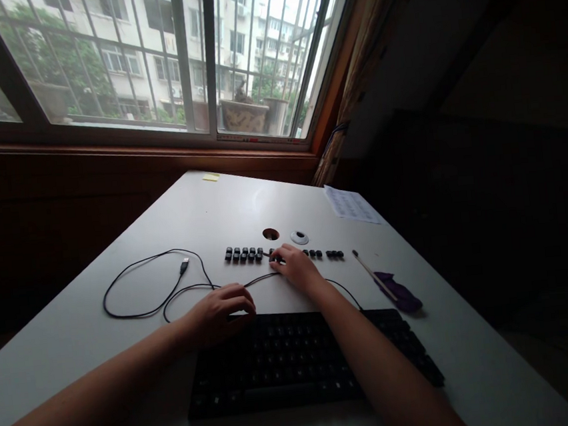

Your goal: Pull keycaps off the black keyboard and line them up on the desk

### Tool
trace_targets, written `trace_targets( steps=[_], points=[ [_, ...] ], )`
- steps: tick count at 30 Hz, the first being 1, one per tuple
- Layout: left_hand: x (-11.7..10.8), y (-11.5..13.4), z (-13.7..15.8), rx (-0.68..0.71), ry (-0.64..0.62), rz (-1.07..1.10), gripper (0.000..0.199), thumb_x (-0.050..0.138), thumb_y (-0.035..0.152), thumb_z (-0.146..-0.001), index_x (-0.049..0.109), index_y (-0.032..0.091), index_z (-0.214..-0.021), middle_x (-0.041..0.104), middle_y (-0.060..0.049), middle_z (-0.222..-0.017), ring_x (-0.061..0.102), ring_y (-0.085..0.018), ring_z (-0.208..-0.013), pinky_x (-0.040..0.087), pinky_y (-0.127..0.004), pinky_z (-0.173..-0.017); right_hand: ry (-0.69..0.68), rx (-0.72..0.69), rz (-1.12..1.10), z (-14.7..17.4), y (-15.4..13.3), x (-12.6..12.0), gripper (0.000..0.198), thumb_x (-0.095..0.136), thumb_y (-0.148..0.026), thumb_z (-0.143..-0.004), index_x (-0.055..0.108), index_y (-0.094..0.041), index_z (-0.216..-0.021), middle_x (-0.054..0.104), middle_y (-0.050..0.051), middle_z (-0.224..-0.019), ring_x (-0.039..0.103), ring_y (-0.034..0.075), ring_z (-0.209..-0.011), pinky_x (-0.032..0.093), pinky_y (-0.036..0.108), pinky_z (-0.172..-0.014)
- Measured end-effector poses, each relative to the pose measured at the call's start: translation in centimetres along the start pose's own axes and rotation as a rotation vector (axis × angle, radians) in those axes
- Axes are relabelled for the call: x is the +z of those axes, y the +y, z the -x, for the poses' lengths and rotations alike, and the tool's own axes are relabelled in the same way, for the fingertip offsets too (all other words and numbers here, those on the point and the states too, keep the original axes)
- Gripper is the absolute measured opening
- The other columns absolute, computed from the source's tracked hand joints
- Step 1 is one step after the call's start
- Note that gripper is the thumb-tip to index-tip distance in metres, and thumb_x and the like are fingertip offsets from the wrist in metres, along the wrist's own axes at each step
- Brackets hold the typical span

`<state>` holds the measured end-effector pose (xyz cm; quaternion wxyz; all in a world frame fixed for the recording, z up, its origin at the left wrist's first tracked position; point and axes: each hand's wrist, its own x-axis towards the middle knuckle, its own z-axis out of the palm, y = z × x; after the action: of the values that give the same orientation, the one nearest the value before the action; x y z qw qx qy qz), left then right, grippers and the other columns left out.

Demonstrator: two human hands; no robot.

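A black keyboard (278,361) lies on the white table before me, its right part crossed by my right forearm. My left hand (223,307) rests on the keyboard's upper left edge, fingers bent and slightly apart; the tips are partly hidden. Beyond the keyboard, my right hand (295,267) reaches to a line of loose black keycaps (244,255). Its thumb and fingers are pinched around a small dark piece that looks like a keycap (271,258). More keycaps (335,254) sit to the right of that hand.
A black cable (138,315) with a USB plug (184,266) loops at left. At right lie a thin brush (374,276) and a purple cloth (401,293). Farther back are a round hole (271,234), a white ring cover (299,237), printed paper (352,205) and yellow notes (211,177).
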<state>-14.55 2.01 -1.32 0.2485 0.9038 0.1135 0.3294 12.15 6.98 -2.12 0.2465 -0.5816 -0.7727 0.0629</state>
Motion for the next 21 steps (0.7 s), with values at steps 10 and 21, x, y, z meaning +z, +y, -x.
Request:
trace_targets(
  steps=[10, 21],
  points=[
    [0.15, -0.11, 0.13, -0.013, -0.009, 0.011, 0.005, 0.060, 0.016, -0.091, 0.064, 0.016, -0.095, 0.065, -0.008, -0.095, 0.062, -0.015, -0.086, 0.053, -0.025, -0.076, 0.021, -0.026, 0.077, -0.30, -0.37, 0.05, 0.018, 0.066, -0.019, -0.082, 0.066, -0.022, -0.100, 0.065, 0.005, -0.102, 0.064, 0.020, -0.092, 0.049, 0.032, -0.084],
    [0.23, -0.23, 0.16, -0.008, -0.012, 0.011, 0.005, 0.060, 0.016, -0.091, 0.064, 0.016, -0.094, 0.064, -0.007, -0.095, 0.061, -0.015, -0.085, 0.052, -0.024, -0.076, -0.045, -0.054, 0.094, 0.02, -0.12, 0.22, 0.023, 0.065, -0.025, -0.089, 0.068, -0.027, -0.112, 0.065, 0.003, -0.111, 0.066, 0.018, -0.092, 0.049, 0.029, -0.083]
  ],
)
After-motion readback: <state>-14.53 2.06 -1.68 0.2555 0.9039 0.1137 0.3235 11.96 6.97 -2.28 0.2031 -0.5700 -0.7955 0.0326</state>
